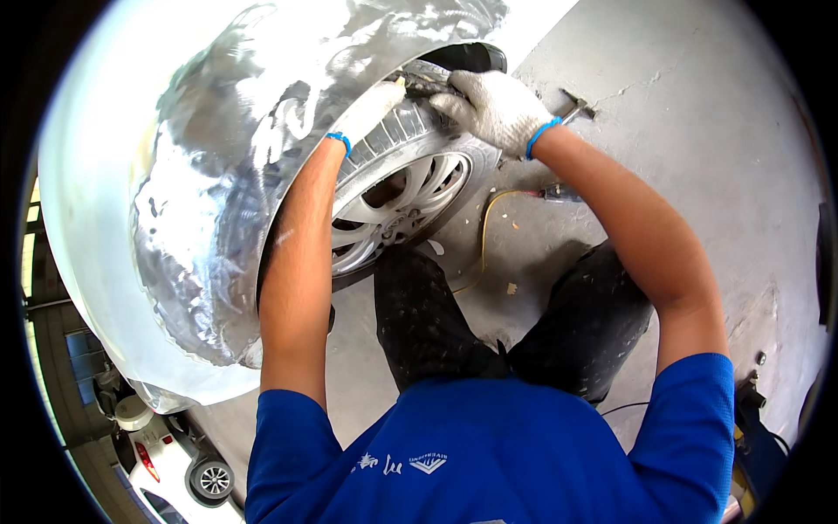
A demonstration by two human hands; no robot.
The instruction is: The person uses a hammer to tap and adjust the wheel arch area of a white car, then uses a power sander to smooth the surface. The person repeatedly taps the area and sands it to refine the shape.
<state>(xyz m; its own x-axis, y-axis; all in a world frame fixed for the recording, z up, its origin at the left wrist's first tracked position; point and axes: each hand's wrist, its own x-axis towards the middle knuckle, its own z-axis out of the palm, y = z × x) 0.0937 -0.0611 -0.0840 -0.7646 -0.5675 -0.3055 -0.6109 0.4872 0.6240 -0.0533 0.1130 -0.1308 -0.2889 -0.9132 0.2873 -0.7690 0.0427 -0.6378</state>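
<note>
My gloved left hand (374,109) reaches along the silvery, sanded wheel-arch edge of the car panel (218,218), above the tyre (394,131); its fingertips are partly hidden, so their grip is unclear. My gloved right hand (493,109) is curled over a dark object (421,86) at the top of the tyre, inside the arch; I cannot make out what it is. Below both hands is the silver alloy wheel (393,223).
A hammer (578,108) lies right of my right hand. A tool (561,192) with a yellow hose (485,236) lies on the grey floor (698,148) near my knees. A white car (166,472) stands behind at lower left; dark equipment (755,419) is at lower right.
</note>
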